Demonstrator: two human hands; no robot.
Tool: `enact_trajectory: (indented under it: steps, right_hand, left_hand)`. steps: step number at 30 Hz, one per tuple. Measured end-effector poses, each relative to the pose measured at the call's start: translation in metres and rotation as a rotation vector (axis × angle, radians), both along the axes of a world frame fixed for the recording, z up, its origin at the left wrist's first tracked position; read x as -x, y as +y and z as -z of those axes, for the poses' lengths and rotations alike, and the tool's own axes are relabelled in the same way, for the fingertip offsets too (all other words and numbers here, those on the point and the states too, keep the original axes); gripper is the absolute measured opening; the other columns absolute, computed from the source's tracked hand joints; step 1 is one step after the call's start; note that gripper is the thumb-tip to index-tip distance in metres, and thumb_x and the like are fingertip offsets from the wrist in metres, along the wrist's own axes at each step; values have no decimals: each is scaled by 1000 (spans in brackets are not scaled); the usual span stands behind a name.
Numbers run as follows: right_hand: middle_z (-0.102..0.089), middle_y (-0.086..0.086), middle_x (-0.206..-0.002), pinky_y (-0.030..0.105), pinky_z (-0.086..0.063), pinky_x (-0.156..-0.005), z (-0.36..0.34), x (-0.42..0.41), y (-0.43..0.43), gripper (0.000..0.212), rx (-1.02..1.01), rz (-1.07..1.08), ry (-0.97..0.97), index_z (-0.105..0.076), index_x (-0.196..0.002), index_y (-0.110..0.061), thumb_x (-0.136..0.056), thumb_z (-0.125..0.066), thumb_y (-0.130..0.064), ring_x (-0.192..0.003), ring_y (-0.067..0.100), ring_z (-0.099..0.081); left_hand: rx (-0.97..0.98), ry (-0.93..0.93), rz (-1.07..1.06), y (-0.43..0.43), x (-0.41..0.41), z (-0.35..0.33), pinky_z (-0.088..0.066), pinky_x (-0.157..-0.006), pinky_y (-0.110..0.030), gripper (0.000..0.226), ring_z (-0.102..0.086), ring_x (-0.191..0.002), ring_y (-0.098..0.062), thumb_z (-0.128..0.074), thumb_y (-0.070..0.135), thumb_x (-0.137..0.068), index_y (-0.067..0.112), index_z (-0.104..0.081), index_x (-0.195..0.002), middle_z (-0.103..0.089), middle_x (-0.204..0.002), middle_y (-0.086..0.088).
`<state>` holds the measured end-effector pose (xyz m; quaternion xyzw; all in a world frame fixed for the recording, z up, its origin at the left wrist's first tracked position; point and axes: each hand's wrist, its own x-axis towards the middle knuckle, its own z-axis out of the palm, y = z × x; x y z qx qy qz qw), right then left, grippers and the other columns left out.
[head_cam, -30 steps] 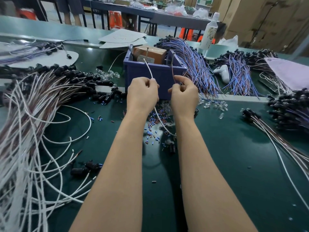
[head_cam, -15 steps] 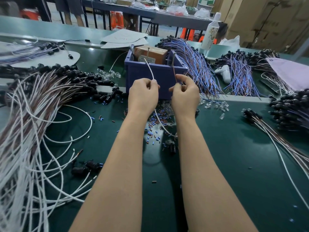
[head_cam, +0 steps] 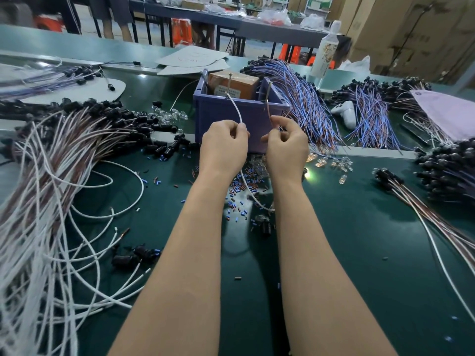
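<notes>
1. Centre frame: the left hand (head_cam: 223, 149) pinches the white wire (head_cam: 235, 109) and the right hand (head_cam: 286, 147) pinches the brown wire (head_cam: 268, 106), both tips pointing up before the blue bin (head_cam: 218, 116).
2. My call: bring the two ends level, grip close to the tips, join them without kinking.
3. Green desk (head_cam: 359, 240), strewn with wire bundles (head_cam: 51, 155) at left, clear bulbs (head_cam: 343, 179) at right; cardboard boxes (head_cam: 411, 27) stacked upper right.
</notes>
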<state>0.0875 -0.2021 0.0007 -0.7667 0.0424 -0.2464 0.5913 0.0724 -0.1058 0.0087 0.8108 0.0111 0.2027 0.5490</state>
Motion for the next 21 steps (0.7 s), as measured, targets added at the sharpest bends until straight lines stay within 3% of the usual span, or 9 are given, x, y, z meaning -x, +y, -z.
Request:
enact_trajectory:
  steps: [8, 12, 14, 16, 18, 21]
  right_hand:
    - [-70, 9, -89, 16, -38, -59, 0, 0, 0, 28, 15, 3, -10, -63, -110, -14, -92, -45, -4, -55, 1, -47]
    - [-69, 9, -87, 23, -41, -64, 0, 1, 0, 24, 13, 15, 4, -61, -108, -13, -92, -45, -5, -58, 3, -49]
    - [-67, 4, -78, 28, -44, -67, -1, 1, -1, 18, 16, 25, 25, -61, -99, -13, -91, -46, -6, -61, 7, -53]
    - [-65, 0, -69, 36, -50, -72, -3, 2, -3, 15, 24, -17, 80, -61, -84, -13, -90, -48, -12, -70, 17, -60]
    - [-67, 7, -71, 38, -48, -73, -4, 1, -10, 25, 127, -28, 149, -64, -75, -8, -91, -49, -20, -77, 26, -61]
    - [-69, 12, -91, 31, -44, -70, 0, 3, -39, 25, 434, 147, 272, -66, -85, -8, -92, -49, -25, -90, 29, -60]
  left_hand:
    - [4, 1, -14, 1, 0, 1, -46, -71, -32, 26, -52, -65, -17, -45, 23, -99, 15, -64, -82, -53, -58, 8]
    - [15, 24, -10, 1, 2, 0, -47, -76, -32, 27, -53, -70, -17, -45, 23, -99, 16, -64, -82, -54, -61, 7]
    - [28, 49, -1, 3, 3, -3, -47, -76, -32, 29, -53, -68, -16, -45, 22, -98, 15, -63, -77, -55, -59, 7]
    - [53, 73, 17, 8, 3, -10, -44, -66, -28, 33, -52, -57, -11, -45, 21, -97, 17, -61, -68, -54, -49, 8]
    - [73, 77, 28, 13, 4, -19, -38, -55, -24, 35, -46, -42, -2, -45, 20, -97, 18, -60, -65, -52, -39, 7]
    - [73, 63, 21, 20, 9, -31, -34, -49, -22, 34, -42, -34, 1, -45, 20, -95, 17, -59, -65, -53, -37, 9]
